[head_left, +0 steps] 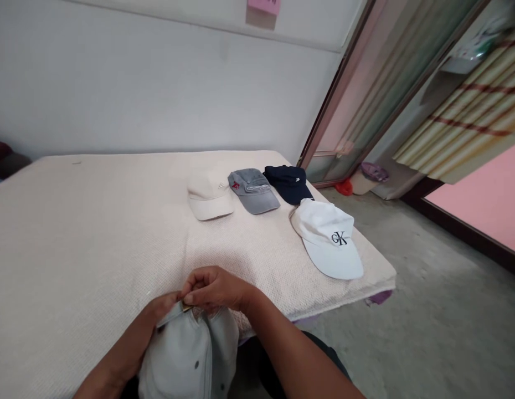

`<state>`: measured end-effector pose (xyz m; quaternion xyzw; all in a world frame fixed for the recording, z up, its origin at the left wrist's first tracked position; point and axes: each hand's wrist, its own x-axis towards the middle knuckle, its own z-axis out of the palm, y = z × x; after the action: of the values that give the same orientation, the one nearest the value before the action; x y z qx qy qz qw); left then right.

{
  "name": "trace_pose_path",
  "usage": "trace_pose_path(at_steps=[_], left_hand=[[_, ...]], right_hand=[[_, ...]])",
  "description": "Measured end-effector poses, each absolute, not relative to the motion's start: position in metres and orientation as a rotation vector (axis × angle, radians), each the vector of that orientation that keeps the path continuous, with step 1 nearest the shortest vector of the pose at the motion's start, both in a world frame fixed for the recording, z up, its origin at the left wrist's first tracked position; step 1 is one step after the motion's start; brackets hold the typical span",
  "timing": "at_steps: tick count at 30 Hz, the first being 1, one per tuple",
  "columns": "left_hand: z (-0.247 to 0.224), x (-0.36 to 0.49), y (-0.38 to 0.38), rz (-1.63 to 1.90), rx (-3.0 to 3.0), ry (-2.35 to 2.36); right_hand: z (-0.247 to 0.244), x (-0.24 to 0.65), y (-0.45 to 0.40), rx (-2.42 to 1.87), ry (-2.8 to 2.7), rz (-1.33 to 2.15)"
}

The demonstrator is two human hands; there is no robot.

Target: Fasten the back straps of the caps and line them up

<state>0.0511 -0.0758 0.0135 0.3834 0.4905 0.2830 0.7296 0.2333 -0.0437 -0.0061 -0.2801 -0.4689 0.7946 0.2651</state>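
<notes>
A light grey baseball cap (pixel 178 352) is held low in front of me at the bed's near edge, its back strap turned up and away from me. At the strap's metal buckle (pixel 186 306), my right hand (pixel 211 285) pinches with thumb and forefinger. My left hand (pixel 164 303) is closed on the strap just left of the buckle, its fingers partly hidden behind the cap. The cap's brim is out of sight.
On the bed (pixel 95 238) lie a cream cap (pixel 207 197), a grey cap (pixel 253 191), a navy cap (pixel 288 184) and a white cap (pixel 328 235) near the right edge. Beyond it are concrete floor (pixel 427 310), a bin (pixel 365 178) and a curtain (pixel 469 105).
</notes>
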Motion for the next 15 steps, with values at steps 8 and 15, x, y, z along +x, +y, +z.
trace_pose_path(at_steps=[8,15], left_hand=[[0.010,0.058,-0.074,0.586,0.820,1.004],[0.017,0.068,-0.074,0.705,0.627,0.947]], right_hand=[[-0.010,0.236,-0.046,-0.823,-1.243,2.079],[-0.004,0.248,-0.047,-0.813,-1.162,1.979]])
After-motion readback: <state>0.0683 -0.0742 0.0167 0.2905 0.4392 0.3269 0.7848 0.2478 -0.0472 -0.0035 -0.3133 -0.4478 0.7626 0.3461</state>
